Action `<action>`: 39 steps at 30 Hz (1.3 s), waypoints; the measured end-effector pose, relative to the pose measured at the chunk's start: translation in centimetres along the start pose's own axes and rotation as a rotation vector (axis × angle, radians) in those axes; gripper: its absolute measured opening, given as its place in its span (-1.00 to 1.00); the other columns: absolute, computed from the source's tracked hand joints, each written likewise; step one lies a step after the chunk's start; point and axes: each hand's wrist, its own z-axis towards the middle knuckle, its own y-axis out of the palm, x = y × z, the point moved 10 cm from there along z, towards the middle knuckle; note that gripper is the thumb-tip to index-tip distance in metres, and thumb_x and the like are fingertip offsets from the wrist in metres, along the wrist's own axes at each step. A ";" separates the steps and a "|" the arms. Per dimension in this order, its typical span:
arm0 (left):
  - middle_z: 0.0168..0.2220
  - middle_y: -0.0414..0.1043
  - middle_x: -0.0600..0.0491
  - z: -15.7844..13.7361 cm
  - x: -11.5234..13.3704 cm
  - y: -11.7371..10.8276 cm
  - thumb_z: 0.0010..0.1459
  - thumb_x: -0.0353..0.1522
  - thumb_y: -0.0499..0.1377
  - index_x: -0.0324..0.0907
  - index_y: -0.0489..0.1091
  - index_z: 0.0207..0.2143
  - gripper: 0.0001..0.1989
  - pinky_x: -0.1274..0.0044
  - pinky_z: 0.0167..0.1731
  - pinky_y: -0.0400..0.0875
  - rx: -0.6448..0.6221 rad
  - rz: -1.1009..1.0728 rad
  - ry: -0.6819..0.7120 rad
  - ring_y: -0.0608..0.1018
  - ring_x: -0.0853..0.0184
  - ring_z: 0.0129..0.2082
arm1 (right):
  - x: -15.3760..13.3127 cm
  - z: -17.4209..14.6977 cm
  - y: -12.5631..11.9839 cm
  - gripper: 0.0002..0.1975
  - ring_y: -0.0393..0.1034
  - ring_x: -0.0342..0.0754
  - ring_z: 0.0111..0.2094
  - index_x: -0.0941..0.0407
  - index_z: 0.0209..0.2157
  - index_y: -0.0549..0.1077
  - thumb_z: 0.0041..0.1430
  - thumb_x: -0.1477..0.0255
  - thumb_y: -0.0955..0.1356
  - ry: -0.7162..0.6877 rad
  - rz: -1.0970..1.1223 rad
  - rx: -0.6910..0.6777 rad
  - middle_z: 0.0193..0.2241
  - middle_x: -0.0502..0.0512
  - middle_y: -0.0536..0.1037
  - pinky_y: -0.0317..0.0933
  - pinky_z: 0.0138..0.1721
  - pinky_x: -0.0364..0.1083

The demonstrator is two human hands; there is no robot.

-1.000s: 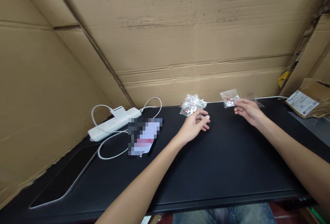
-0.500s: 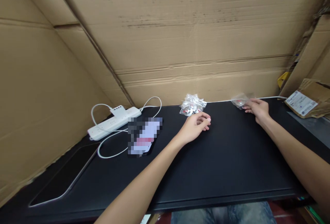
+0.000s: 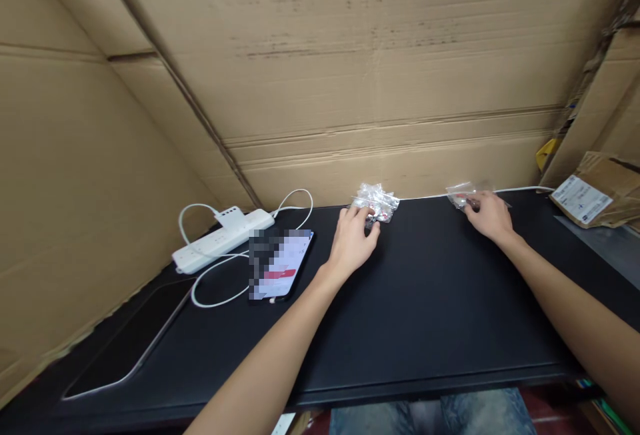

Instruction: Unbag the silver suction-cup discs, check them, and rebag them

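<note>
A pile of small clear plastic bags (image 3: 384, 205) with shiny metallic and red contents lies at the back of the black table, by the cardboard wall. My left hand (image 3: 353, 238) is at the pile's near left side, fingertips over the bags and thumb held apart from the fingers. Farther right, another clear plastic bag (image 3: 457, 191) with something red inside lies near the wall. My right hand (image 3: 491, 216) is on that bag with curled fingers and thumb. Part of the bag is hidden beneath the hand.
Left of my left arm lie a phone (image 3: 287, 271), partly pixelated, a white power strip (image 3: 200, 251) with white cables, and a dark tablet-like panel (image 3: 133, 338). A labelled brown package (image 3: 595, 188) sits at the right. Cardboard (image 3: 350, 88) walls the back.
My left hand has shifted left and turned, its fingers now reaching over the pile. The right hand has moved slightly left, farther over its bag.
</note>
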 end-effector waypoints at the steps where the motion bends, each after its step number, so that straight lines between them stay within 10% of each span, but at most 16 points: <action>1: -0.10 0.43 -0.15 0.0 -0.6 0.3 0.20 -0.32 0.12 -0.22 0.44 -0.11 -0.75 0.24 -0.01 0.31 -0.015 0.046 -0.019 0.40 0.06 -0.09 | 0.1 0.0 0.0 -0.69 0.48 0.14 -0.16 0.15 -0.14 0.60 0.15 0.38 0.32 0.012 -0.011 0.000 -0.14 0.28 0.56 0.33 -0.11 0.02; 12: 0.24 0.19 -0.24 -0.8 -4.1 3.1 0.23 -0.14 0.08 -0.20 0.16 0.24 -0.42 0.12 0.12 0.18 -0.232 0.203 -0.172 0.17 -0.12 0.25 | 0.2 -0.2 -0.2 -0.71 0.51 0.18 -0.21 0.16 -0.20 0.60 0.16 0.32 0.32 0.109 -0.069 -0.064 -0.17 0.33 0.60 0.32 -0.25 0.01; 27: -0.14 0.40 -0.17 -0.5 -4.6 1.7 0.17 -0.25 0.17 -0.20 0.33 -0.09 -0.70 0.22 -0.11 0.33 -0.134 0.236 -0.233 0.44 -0.01 -0.10 | 0.1 -0.1 -1.0 -0.59 0.46 0.26 -0.08 0.26 -0.02 0.50 0.17 0.34 0.29 0.095 -0.033 0.045 -0.04 0.42 0.52 0.31 -0.13 0.08; 33: -0.09 0.40 -0.14 0.1 -4.8 0.9 0.03 -0.45 0.26 -0.25 0.17 0.16 -0.37 0.29 -0.03 0.35 0.037 -0.132 -0.202 0.48 0.10 -0.07 | -4.7 -1.2 -2.0 -0.72 0.47 0.14 -0.18 0.20 -0.15 0.53 0.14 0.41 0.31 -0.139 0.193 0.171 -0.14 0.28 0.55 0.29 -0.07 0.07; 39: -0.28 0.46 0.00 -0.3 -2.9 3.7 -0.10 -0.44 0.33 -0.21 0.40 -0.10 -0.56 0.44 -0.28 0.43 -0.073 -0.808 -0.330 0.54 0.31 -0.37 | -13.6 -5.1 -2.7 -0.69 0.28 -0.17 -0.59 0.13 -0.03 0.45 0.21 0.33 0.34 -0.373 0.518 -0.003 -0.24 0.13 0.51 0.30 -0.37 -0.05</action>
